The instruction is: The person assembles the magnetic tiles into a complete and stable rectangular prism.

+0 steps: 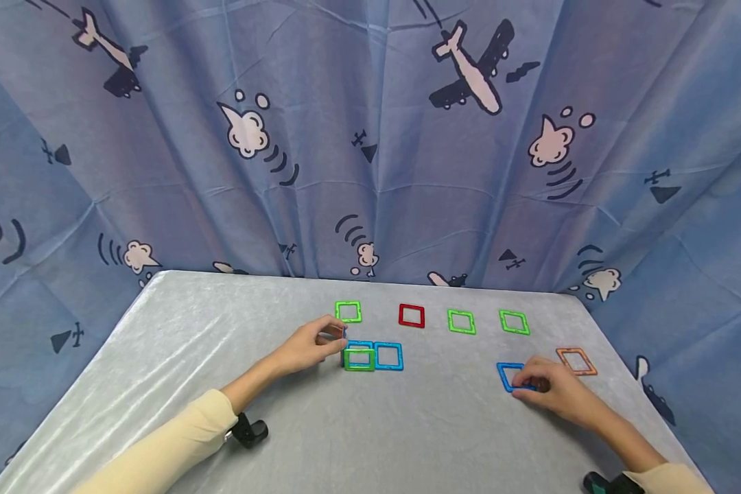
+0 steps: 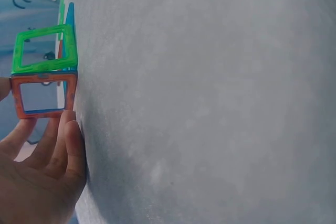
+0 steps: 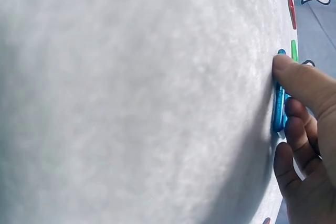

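Observation:
My left hand (image 1: pixel 309 348) pinches an upright orange square magnetic tile (image 2: pixel 18 98) at the left side of a small group of tiles. A green square tile (image 2: pixel 18 51) stands upright and meets the orange one at an edge. Behind the green tile is a blue square, partly hidden, and a second blue tile (image 1: pixel 401 357) lies flat to its right. Over on the right, my right hand (image 1: pixel 556 388) grips a blue square tile (image 1: pixel 503 377) between thumb and fingers, low over the table. The right wrist view shows that blue tile (image 3: pixel 279 111) nearly edge-on.
Along the back of the grey cloth-covered table (image 1: pixel 272 439) lie a red square tile (image 1: pixel 411 306) and several green ones, one of them a green tile (image 1: pixel 348 302) behind the group. Another orange tile (image 1: pixel 585 373) lies beyond the right hand. A patterned blue curtain (image 1: pixel 321 137) hangs behind.

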`<state>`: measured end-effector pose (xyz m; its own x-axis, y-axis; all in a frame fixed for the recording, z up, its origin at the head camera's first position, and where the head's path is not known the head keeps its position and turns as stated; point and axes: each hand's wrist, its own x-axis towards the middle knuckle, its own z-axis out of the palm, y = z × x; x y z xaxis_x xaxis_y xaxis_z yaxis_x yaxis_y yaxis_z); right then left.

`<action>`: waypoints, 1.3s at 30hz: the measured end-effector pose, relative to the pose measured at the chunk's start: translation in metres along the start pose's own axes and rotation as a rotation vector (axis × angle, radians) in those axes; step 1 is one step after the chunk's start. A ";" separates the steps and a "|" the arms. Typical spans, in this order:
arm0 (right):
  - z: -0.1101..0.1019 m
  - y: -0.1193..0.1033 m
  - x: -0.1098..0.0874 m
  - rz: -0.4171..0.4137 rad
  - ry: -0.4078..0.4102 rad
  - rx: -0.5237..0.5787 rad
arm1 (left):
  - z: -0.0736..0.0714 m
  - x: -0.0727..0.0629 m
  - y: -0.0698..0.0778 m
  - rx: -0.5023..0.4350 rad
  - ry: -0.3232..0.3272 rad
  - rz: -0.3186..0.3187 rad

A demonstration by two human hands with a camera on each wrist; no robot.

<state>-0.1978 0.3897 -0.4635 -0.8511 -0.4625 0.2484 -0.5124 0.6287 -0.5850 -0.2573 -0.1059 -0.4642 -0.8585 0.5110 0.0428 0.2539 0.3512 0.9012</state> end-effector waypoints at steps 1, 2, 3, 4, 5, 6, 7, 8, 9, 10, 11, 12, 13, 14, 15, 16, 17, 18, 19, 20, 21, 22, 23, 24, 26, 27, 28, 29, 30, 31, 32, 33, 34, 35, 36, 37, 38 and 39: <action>0.000 -0.001 0.000 -0.003 0.000 -0.009 | 0.000 0.000 0.000 -0.001 0.002 -0.004; 0.000 -0.002 0.001 -0.004 -0.001 -0.017 | 0.000 0.000 0.000 -0.004 0.002 -0.003; 0.000 -0.003 0.001 0.001 -0.003 -0.022 | 0.001 0.000 0.000 -0.006 0.002 -0.004; 0.000 -0.005 0.002 0.005 -0.006 -0.027 | 0.001 -0.001 0.000 -0.008 0.002 -0.003; -0.001 -0.006 0.003 0.008 -0.009 -0.029 | 0.001 -0.001 -0.001 -0.009 0.002 -0.004; -0.002 -0.008 0.004 0.011 -0.009 -0.027 | 0.001 -0.001 0.000 -0.009 0.001 -0.007; -0.003 -0.009 0.004 0.011 -0.010 -0.024 | 0.001 -0.002 0.000 -0.009 0.001 -0.008; -0.004 -0.011 0.005 0.009 -0.008 -0.022 | 0.002 -0.002 0.000 -0.007 0.000 -0.009; -0.005 -0.012 0.006 0.008 -0.007 -0.023 | 0.002 -0.002 0.000 -0.006 0.000 -0.011; -0.006 -0.013 0.007 0.002 0.000 -0.021 | 0.002 -0.002 -0.001 -0.004 0.001 -0.007; -0.007 -0.013 0.009 -0.007 0.009 -0.021 | 0.002 -0.002 -0.001 -0.001 0.000 -0.007; -0.007 -0.014 0.010 -0.015 0.023 -0.022 | 0.002 -0.002 -0.001 0.000 0.001 -0.003; -0.008 -0.014 0.012 -0.021 0.038 -0.027 | 0.001 -0.002 -0.002 0.001 0.002 0.002; -0.008 -0.013 0.013 -0.027 0.053 -0.029 | 0.001 -0.002 -0.002 0.004 0.003 0.002; -0.009 -0.013 0.015 -0.033 0.066 -0.033 | 0.001 -0.001 -0.002 0.004 0.004 0.002; -0.008 -0.013 0.017 -0.035 0.081 -0.032 | 0.000 -0.001 -0.002 0.005 0.005 0.004; -0.008 -0.013 0.018 -0.040 0.090 -0.036 | 0.000 -0.001 -0.002 0.002 0.005 0.003; -0.008 -0.013 0.020 -0.041 0.095 -0.036 | 0.000 -0.001 -0.002 -0.001 0.005 0.005; -0.008 -0.014 0.022 -0.042 0.096 -0.035 | 0.000 -0.001 -0.002 -0.004 0.004 0.004; -0.007 -0.014 0.023 -0.044 0.095 -0.035 | 0.000 -0.001 -0.002 -0.004 0.004 0.002; -0.006 -0.015 0.025 -0.046 0.092 -0.035 | 0.000 -0.001 -0.002 -0.007 0.003 0.005; -0.006 -0.016 0.027 -0.049 0.092 -0.032 | 0.000 -0.001 -0.001 -0.009 0.002 0.008; -0.005 -0.018 0.028 -0.055 0.087 -0.032 | 0.000 -0.001 -0.001 -0.011 0.002 0.010; -0.004 -0.019 0.030 -0.057 0.087 -0.028 | 0.000 -0.001 -0.001 -0.010 0.002 0.011; -0.001 -0.021 0.034 -0.060 0.089 -0.023 | 0.000 0.000 -0.001 -0.005 0.005 0.013; 0.000 -0.022 0.036 -0.061 0.089 -0.019 | 0.001 0.000 -0.001 -0.005 0.005 0.013; 0.002 -0.023 0.038 -0.062 0.088 -0.015 | 0.001 0.000 0.000 -0.004 0.006 0.013; 0.003 -0.024 0.040 -0.061 0.084 -0.012 | 0.001 0.000 0.001 -0.004 0.007 0.012; 0.005 -0.024 0.043 -0.062 0.081 -0.008 | 0.001 0.000 0.003 -0.004 0.007 0.010; 0.006 -0.025 0.045 -0.062 0.077 -0.005 | 0.001 -0.001 0.006 -0.006 0.006 0.009; 0.007 -0.025 0.047 -0.062 0.072 -0.002 | 0.001 -0.002 0.010 -0.010 0.004 0.008; 0.008 -0.026 0.049 -0.066 0.068 0.005 | 0.000 -0.004 0.014 -0.013 0.000 0.008; 0.009 -0.027 0.051 -0.067 0.062 0.013 | -0.001 -0.005 0.020 -0.016 -0.003 0.008; 0.010 -0.028 0.053 -0.071 0.059 0.022 | -0.002 -0.007 0.026 -0.017 -0.006 0.008; 0.010 -0.029 0.055 -0.078 0.058 0.031 | -0.002 -0.009 0.031 -0.018 -0.008 0.008; 0.011 -0.031 0.056 -0.084 0.056 0.040 | -0.003 -0.011 0.035 -0.019 -0.009 0.014; 0.012 -0.032 0.058 -0.093 0.055 0.052 | -0.004 -0.012 0.037 -0.019 -0.010 0.019; 0.012 -0.034 0.060 -0.102 0.054 0.065 | -0.004 -0.013 0.039 -0.019 -0.008 0.023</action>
<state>-0.2299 0.3330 -0.4383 -0.8010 -0.4861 0.3495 -0.5894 0.5376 -0.6030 -0.2382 -0.1020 -0.4280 -0.8489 0.5252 0.0600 0.2650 0.3247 0.9079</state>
